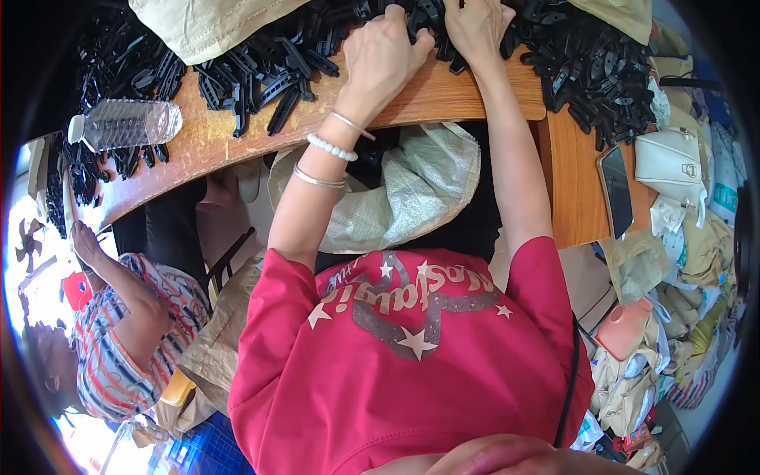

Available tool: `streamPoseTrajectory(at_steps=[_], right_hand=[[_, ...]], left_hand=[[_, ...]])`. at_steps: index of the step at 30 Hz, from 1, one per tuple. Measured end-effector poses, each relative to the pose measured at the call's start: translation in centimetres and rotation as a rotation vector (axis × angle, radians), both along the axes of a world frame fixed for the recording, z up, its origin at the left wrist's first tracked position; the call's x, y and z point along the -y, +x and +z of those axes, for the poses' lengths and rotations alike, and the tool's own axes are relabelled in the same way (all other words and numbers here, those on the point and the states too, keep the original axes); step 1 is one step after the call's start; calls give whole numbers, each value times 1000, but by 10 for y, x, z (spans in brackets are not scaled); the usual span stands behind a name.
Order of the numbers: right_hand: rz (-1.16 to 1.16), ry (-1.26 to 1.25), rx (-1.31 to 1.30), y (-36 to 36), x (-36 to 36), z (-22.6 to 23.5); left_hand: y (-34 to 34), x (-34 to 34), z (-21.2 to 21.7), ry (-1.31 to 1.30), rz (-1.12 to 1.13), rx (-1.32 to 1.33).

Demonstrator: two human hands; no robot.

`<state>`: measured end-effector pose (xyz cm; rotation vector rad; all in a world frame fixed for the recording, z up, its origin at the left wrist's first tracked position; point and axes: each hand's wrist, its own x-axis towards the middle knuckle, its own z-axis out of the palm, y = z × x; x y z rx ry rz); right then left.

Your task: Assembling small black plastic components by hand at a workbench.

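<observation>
At the far edge of the view, both hands work among loose black plastic parts [273, 67] heaped on the wooden table [443, 99]. My left hand [384, 55] is closed, its fingers curled at the pile and the thumb bent inward. What it holds, if anything, is hidden. Close by on the right, my right hand [477, 32] reaches down with bent fingers into the same parts; its fingertips are partly out of sight. Below the table edge, an open woven sack [427, 198] lies between my forearms, with something dark inside.
A clear plastic bottle [131, 125] lies on the table at left. To the right are another heap of black parts [598, 75], a phone [615, 192] and a white handbag [669, 166]. Another person [134, 332] sits at left. Bags and cloth [633, 380] crowd the right side.
</observation>
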<state>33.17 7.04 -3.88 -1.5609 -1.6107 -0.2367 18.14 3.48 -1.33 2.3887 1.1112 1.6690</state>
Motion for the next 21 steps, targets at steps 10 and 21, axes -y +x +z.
streamPoseTrajectory(at_steps=[10,21], right_hand=[[115,68,-153,-16,18,13],[86,14,-132,1,124,-21]], left_hand=[[-21,23,-12,-274,249,-333],[-22,33,-29,-148,248,-467]])
